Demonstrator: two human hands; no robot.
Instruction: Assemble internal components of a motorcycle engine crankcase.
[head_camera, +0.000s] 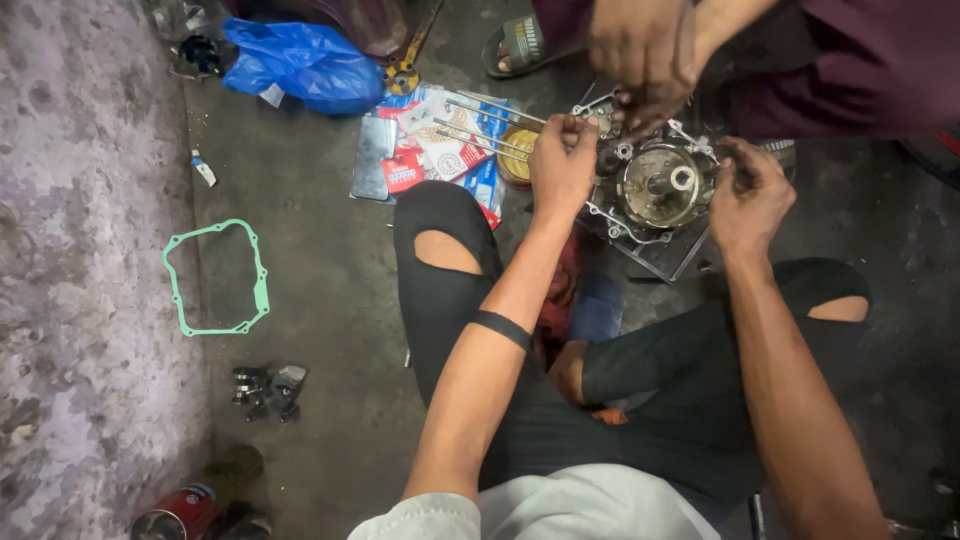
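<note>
Seated cross-legged on a grimy workshop floor (330, 300), a person steadies an engine casing (655, 185) lying just beyond the knees. The left hand (562, 165) pinches its left rim; the right hand (748, 195) clenches at its right edge. A co-worker's hand (640, 50) presses the top. A green gasket (215, 278) lies well apart, leftward.

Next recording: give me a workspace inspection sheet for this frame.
Surface: stained concrete floor.
Job's things: metal engine casing with a round centre, long studs sticking out on its left.
Clutter: green gasket, blue plastic bag, printed packets, small metal parts, red can.
Grips: left hand pinches at the casing edge; right hand at its right rim.
Cables: nothing seen.
Surroundings: another person's hands reach in from above.
</note>
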